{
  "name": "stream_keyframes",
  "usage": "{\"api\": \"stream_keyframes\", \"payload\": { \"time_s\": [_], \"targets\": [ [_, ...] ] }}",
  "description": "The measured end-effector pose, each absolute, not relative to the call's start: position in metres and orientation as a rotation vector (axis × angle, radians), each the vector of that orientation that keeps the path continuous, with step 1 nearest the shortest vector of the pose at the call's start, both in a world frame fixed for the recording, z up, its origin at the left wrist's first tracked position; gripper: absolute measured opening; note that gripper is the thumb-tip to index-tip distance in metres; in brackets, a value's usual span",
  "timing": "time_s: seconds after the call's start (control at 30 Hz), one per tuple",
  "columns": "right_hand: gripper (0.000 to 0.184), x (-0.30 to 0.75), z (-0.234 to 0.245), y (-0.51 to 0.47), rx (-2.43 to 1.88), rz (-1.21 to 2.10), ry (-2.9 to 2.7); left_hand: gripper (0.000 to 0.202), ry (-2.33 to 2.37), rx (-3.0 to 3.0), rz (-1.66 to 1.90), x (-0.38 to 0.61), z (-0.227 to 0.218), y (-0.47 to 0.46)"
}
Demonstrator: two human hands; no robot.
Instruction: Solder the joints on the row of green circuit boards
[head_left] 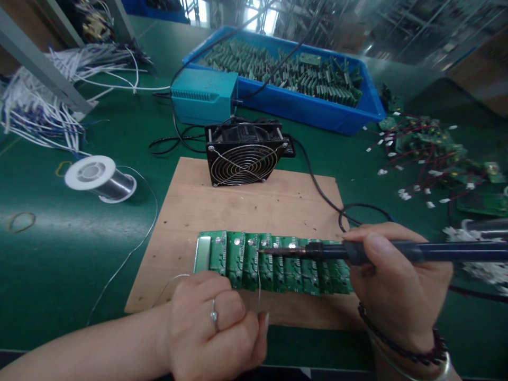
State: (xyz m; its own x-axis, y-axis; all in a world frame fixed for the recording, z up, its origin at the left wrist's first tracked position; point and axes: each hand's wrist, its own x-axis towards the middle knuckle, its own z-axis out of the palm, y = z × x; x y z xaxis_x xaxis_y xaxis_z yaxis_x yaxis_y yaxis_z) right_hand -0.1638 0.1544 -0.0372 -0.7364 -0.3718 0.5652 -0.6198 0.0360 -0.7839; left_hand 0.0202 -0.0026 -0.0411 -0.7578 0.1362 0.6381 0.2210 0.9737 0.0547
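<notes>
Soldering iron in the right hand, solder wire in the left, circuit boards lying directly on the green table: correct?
Not directly on the green table: the head view shows the circuit boards lying on the brown board. The right hand does hold the soldering iron, the left hand the solder wire.

Over there I see flat green circuit boards [291, 270] on a brown wooden sheet [246, 211], a square black metal fan [244, 165] behind.

The head camera looks forward and down, close above the circuit boards [292, 272].
</notes>
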Motion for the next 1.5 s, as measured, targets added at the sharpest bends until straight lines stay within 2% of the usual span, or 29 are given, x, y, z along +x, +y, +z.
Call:
{"api": "stream_keyframes", "payload": {
  "time_s": [0.1, 0.37, 0.87, 1.5],
  "targets": [
    [0.016, -0.1639, -0.0376, 0.1548, 1.024, 1.808, -2.084, 0.016, -2.350, -0.253, -0.299, 0.0218, -0.0403, -0.0021],
    [0.016, -0.1624, -0.0371, 0.1535, 0.940, 1.943, -2.055, 0.016, -2.378, -0.226, -0.316, 0.0197, -0.0446, -0.0004],
    [0.019, -0.1627, -0.0363, 0.1552, 0.994, 1.792, -2.103, 0.015, -2.344, -0.232, -0.313, 0.0205, -0.0429, -0.0004],
    [0.018, -0.1610, -0.0298, 0.1555, 0.984, 1.865, -2.113, 0.012, -2.354, -0.238, -0.327, 0.0251, -0.0427, 0.0009]
  ]
}}
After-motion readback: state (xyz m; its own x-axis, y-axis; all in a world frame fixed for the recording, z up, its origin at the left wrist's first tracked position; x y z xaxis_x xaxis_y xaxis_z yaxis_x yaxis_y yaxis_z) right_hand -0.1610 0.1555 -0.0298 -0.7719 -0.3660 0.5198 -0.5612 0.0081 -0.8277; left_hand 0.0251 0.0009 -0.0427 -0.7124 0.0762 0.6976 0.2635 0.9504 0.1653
